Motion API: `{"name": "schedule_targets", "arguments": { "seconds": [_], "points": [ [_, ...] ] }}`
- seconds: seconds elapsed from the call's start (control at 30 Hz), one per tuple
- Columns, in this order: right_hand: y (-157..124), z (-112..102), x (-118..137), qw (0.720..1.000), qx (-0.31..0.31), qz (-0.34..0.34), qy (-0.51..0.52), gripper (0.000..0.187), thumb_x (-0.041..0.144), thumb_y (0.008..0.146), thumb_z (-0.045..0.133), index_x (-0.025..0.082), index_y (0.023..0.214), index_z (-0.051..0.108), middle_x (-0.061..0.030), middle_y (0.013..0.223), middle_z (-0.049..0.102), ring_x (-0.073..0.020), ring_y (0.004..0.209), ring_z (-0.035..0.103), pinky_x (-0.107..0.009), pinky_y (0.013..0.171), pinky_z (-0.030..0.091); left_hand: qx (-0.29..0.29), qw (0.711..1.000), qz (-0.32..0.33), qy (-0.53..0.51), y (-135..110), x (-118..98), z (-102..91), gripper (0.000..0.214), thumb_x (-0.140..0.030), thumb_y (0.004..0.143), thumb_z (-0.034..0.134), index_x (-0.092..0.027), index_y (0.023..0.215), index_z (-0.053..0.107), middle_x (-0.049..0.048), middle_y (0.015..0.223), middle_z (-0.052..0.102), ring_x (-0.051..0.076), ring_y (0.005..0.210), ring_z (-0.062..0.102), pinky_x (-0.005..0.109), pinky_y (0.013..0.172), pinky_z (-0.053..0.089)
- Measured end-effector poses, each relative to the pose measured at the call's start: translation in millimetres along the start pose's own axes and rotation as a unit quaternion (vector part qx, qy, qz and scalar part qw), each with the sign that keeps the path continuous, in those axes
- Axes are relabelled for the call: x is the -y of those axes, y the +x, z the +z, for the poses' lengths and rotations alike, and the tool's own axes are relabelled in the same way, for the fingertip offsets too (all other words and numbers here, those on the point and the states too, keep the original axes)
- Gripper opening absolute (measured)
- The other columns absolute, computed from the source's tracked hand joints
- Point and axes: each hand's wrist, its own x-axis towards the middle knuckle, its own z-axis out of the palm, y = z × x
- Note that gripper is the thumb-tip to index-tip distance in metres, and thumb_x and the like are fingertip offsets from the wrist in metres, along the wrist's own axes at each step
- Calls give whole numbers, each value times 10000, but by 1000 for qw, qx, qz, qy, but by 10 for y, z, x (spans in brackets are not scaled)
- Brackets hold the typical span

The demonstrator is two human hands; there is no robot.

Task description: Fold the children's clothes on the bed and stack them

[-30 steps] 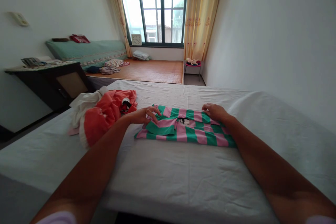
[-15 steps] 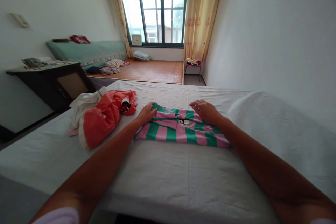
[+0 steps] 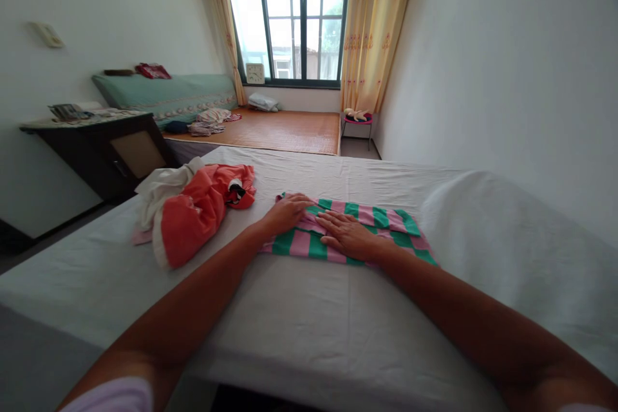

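Observation:
A pink and green striped garment (image 3: 302, 244), folded into a long flat strip, lies on the white-sheeted bed (image 3: 299, 315). My left hand (image 3: 290, 211) rests on its left part, fingers stretched to the right over the cloth. Just beside it, my right hand (image 3: 348, 232) lies flat across the middle of the garment, fingers out and pointing left. Both palms face down, and neither hand grips anything. The dark and white print seen on the cloth before is hidden under my right hand.
An orange-red garment (image 3: 193, 222) with white trim is heaped on the bed to the left, against a crumpled white cloth (image 3: 164, 190). Beyond are a dark cabinet (image 3: 103, 151), a brown mat-covered bed (image 3: 290, 132) and a small pink stool (image 3: 360, 120).
My left hand has let go of the garment's upper left corner and moved right onto the cloth. My right hand has come left and down, flattening on the middle.

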Motion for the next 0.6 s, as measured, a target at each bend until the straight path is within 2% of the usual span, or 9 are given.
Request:
{"name": "schedule_targets", "arguments": {
  "seconds": [0.07, 0.13, 0.3, 0.4, 0.5, 0.6],
  "points": [
    [-2, 3, -1, 1000, -8, -2, 2, 599, 538, 961, 307, 280, 1500, 271, -52, 1514, 354, -234, 1402, 297, -440, 1134, 241, 46, 999, 16, 10, -9, -39, 91, 443, -370, 953, 391, -246, 1366, 493, 38, 1420, 495, 198, 1330, 396, 372, 1131, 275],
    [-3, 14, 0, 1000, -11, 3, 4, 603, 535, 964, 295, 252, 1496, 288, -70, 1509, 360, -227, 1397, 308, -429, 1134, 246, 56, 998, -3, 38, -26, -61, 171, 504, -471, 964, 337, -267, 1416, 423, 28, 1482, 419, 208, 1374, 339, 391, 1145, 233],
    [16, 36, 9, 1000, 0, 11, 6, 608, 516, 976, 256, 175, 1473, 339, -93, 1512, 353, -225, 1399, 301, -430, 1142, 233, 49, 997, -21, 64, -54, -67, 230, 536, -526, 967, 274, -286, 1428, 403, 16, 1492, 406, 208, 1380, 333, 387, 1140, 229],
    [-23, -5, -61, 1000, 4, 16, 18, 596, 514, 975, 266, 194, 1473, 338, -73, 1514, 354, -209, 1396, 307, -408, 1143, 243, 45, 997, -19, 60, -51, -59, 217, 536, -539, 961, 277, -299, 1419, 418, 14, 1482, 420, 215, 1370, 348, 393, 1128, 247],
    [-251, -106, -306, 997, -2, 77, -2, 549, 494, 978, 269, 248, 1459, 363, -48, 1494, 394, -194, 1385, 331, -405, 1146, 236, 51, 997, -9, 55, -50, -50, 206, 529, -541, 962, 261, -316, 1410, 432, 19, 1478, 426, 236, 1357, 366, 415, 1119, 256],
    [-713, -252, -708, 979, -1, 193, -66, 498, 446, 976, 299, 255, 1415, 434, -43, 1468, 435, -198, 1386, 333, -410, 1148, 224, 56, 997, -13, 48, -54, -42, 203, 514, -543, 959, 268, -349, 1405, 433, 12, 1480, 421, 259, 1353, 369, 445, 1110, 260]
  ]
}}
